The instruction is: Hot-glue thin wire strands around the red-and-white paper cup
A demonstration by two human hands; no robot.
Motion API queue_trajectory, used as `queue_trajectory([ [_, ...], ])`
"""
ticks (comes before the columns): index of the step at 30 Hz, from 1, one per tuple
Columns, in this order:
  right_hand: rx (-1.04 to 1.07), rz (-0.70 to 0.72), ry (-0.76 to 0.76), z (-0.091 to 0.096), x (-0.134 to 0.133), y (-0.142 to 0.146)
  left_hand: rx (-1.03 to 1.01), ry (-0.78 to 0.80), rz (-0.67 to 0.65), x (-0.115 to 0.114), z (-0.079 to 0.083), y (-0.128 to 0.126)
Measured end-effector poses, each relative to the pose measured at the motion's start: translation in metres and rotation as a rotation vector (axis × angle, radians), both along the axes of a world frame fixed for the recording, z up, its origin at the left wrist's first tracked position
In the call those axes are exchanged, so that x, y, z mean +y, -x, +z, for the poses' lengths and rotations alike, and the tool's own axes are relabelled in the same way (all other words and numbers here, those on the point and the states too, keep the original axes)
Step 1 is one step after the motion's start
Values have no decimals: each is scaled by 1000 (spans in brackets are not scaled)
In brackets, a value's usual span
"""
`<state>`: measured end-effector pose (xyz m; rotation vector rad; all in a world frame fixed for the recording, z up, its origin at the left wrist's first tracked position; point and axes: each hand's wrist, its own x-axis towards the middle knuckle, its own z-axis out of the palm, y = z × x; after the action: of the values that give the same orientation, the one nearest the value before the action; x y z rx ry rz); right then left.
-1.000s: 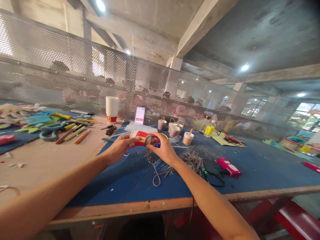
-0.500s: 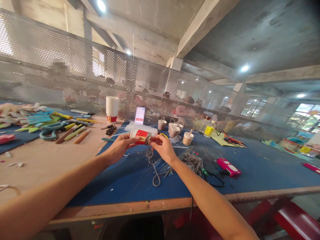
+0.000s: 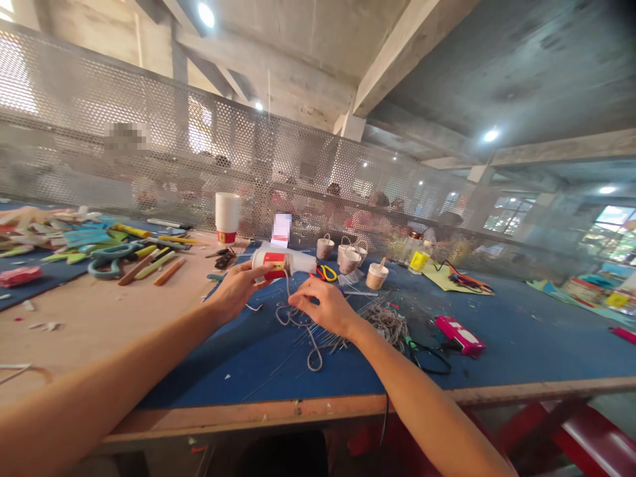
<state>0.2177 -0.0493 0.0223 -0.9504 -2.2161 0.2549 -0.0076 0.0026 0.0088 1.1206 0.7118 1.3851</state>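
Note:
My left hand (image 3: 237,290) is closed round a white paper cup with a red band (image 3: 271,262), held on its side above the blue table mat (image 3: 497,331). A grey cord (image 3: 298,318) hangs from the cup down to the mat, where it ends in a loop. My right hand (image 3: 320,305) is lower, just right of the cup, with its fingers pinched on that cord. Thin wires and a tangle of cord (image 3: 385,321) lie under and to the right of my right hand.
Several small cups with handles (image 3: 348,258) stand behind my hands, beside yellow-handled scissors (image 3: 325,271). A stack of paper cups (image 3: 227,217), teal scissors (image 3: 106,258) and sticks lie left. A pink tool (image 3: 460,333) with a black cable rests right. A perforated metal screen (image 3: 149,165) backs the table; people sit beyond.
My right hand has come off the end of the cup and dropped toward the mat, drawing the cord down. The left hand has lifted the cup slightly and turned it.

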Motion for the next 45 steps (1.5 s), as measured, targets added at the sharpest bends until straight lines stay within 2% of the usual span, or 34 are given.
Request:
queue_trajectory([
  [3, -6, -239, -114, 5, 8, -14, 9, -4, 3, -1, 0, 0],
  [5, -30, -445, -122, 7, 16, -28, 15, -7, 2, -3, 2, -1],
  [8, -205, -685, 28, 7, 25, -52, 11, 4, 13, -5, 4, -2],
  [11, -390, -748, 182, -1, 29, -68, 15, 15, 20, -5, 4, -2],
  [15, -451, -740, 275, -10, 33, -73, 34, -2, 16, -5, 4, -3],
  [20, -422, -682, 353, -13, 41, -74, 39, -4, 7, -2, 0, -2],
  [27, -223, -724, 319, -13, 40, -85, 59, 10, 21, 2, -5, -1],
  [29, -75, -719, 316, -14, 40, -87, 66, 23, 32, 2, -5, -1],
  [31, 209, -617, 331, -15, 38, -86, 78, 29, 33, 3, -6, -1],
  [33, 512, -447, 326, -14, 34, -83, 103, 24, 25, 5, -8, -1],
  [37, 828, -219, 285, -2, 20, -67, 131, 12, 10, 6, -12, 0],
  [41, 798, -94, 263, 9, 10, -47, 124, 2, -11, 2, -9, -2],
  [45, 638, -143, 276, 6, 9, -33, 109, -6, -20, -3, -7, -4],
])
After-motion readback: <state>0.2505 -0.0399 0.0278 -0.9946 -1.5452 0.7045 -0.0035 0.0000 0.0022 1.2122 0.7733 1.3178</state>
